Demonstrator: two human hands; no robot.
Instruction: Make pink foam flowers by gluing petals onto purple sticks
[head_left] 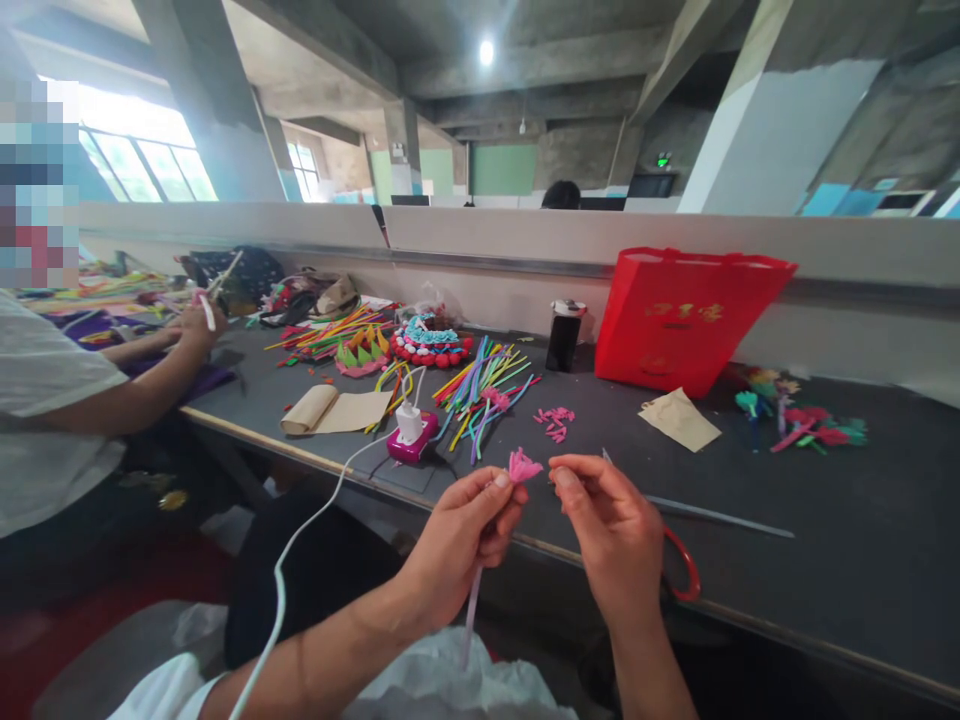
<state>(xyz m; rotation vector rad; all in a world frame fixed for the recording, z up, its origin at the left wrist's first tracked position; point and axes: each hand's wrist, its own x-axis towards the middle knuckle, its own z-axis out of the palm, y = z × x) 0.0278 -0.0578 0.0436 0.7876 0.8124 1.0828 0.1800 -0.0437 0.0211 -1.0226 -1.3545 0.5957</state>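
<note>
My left hand (469, 535) is closed around a pink pipe cleaner flower (521, 467); its fuzzy head sticks up above my fingers and its pale stem (471, 612) hangs down below my palm. My right hand (611, 530) is just right of the flower head, thumb and forefinger pinched together near it. A red scissor handle (684, 565) loops around the back of that hand, and the long metal blade (720, 517) lies across the dark table (862, 540). What the pinch itself holds is too small to see.
Several coloured pipe cleaners (480, 385) lie in a pile mid-table, pink cut bits (555, 420) beside them. A pink charger block (411, 437) with a white cable, a red bag (686, 315), a dark bottle (562, 335) and finished flowers (795, 420) stand around. A co-worker (60, 420) sits left.
</note>
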